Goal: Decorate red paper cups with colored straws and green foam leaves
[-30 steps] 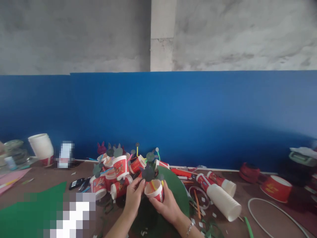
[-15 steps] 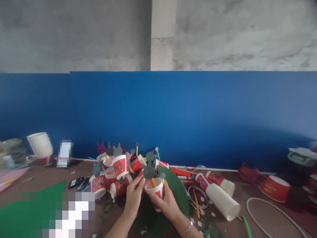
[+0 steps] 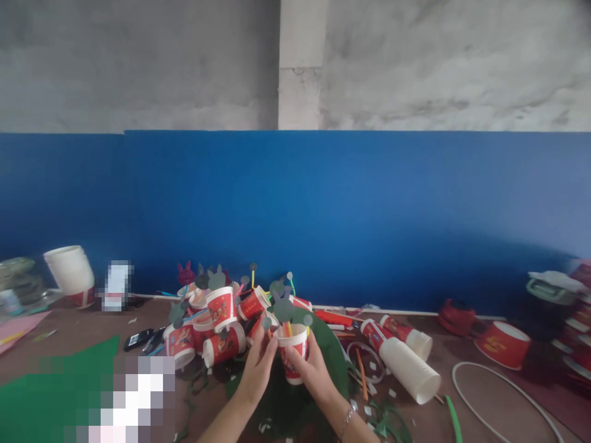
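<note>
My right hand point(image 3: 314, 372) wraps round a small red-and-white paper cup point(image 3: 292, 354), thumb across its front. The cup is upright, with a grey rabbit-shaped cutout point(image 3: 283, 306) above its rim and a yellow straw piece inside. A grey disc point(image 3: 308, 320) shows at the rim's right, another grey disc point(image 3: 266, 322) at its left. My left hand point(image 3: 258, 366) is closed at the cup's left side, its fingertips just under the left disc; their exact contact is partly hidden. Under both hands lies a round dark green sheet point(image 3: 330, 351).
Several decorated red cups point(image 3: 224, 344) are heaped to the left of my hands. Stacked white cups point(image 3: 410, 372) lie at right, near a white ring point(image 3: 503, 369) and a red tub point(image 3: 503, 344). A green sheet point(image 3: 60, 381) lies at left. The blue wall panel point(image 3: 323, 215) bounds the table's back.
The held cup is a little more upright, and its left disc has come into view. My left hand has shifted slightly down beside it. The whole view has moved slightly.
</note>
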Available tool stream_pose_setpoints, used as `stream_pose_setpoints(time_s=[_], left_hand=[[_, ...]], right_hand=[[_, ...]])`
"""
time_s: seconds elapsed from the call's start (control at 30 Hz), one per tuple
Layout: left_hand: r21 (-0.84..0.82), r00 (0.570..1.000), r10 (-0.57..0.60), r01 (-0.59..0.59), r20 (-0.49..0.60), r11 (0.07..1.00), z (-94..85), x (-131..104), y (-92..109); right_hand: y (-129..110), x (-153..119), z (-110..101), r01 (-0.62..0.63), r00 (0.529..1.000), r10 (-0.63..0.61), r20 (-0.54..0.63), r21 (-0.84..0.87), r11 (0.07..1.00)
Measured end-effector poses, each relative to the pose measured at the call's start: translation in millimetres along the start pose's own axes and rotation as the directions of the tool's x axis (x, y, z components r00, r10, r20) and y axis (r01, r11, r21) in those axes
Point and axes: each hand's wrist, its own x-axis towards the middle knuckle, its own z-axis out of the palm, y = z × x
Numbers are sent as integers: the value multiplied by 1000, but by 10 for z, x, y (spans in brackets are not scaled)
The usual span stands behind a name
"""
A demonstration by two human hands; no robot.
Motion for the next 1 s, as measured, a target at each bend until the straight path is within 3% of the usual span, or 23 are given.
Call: stream_pose_setpoints(time_s=[0.13,0.2,0.3,0.4,0.5,0.63,0.73,0.87,1.0], left_hand=[[89,984,-38,54,-173,995,-123,52,-159],[106,981,-14,35,-193,994,-154,77,-166],[116,993,63,-52,-96,992,-123,84,-78],[94,996,61,-54,-64,994,-48,63,6],[-92,997,-50,45,-60,995,8,45,-1],[-345,979,-202,191,2,919,34,39,-64],[-406,971,-233,231,44,884,30,45,-87],[-493,947,-267,320,177,809,9,61,-95],[-476,941,-247,330,230,815,-9,66,-95]], right_hand=[[53,9,3,5,1000,-5,11,-5,1000],[47,6,5,-5,1000,5,1,17,1000],[27,5,5,-9,1000,10,-11,41,999],[43,19,-1,-9,1000,10,-28,51,999],[74,37,-7,-18,998,21,-60,61,998],[46,31,-5,19,995,-13,-96,57,998],[-4,8,0,38,997,-35,-62,47,998],[5,-7,3,41,999,-40,-22,14,999],[71,-6,-3,80,997,-80,11,-29,996]])
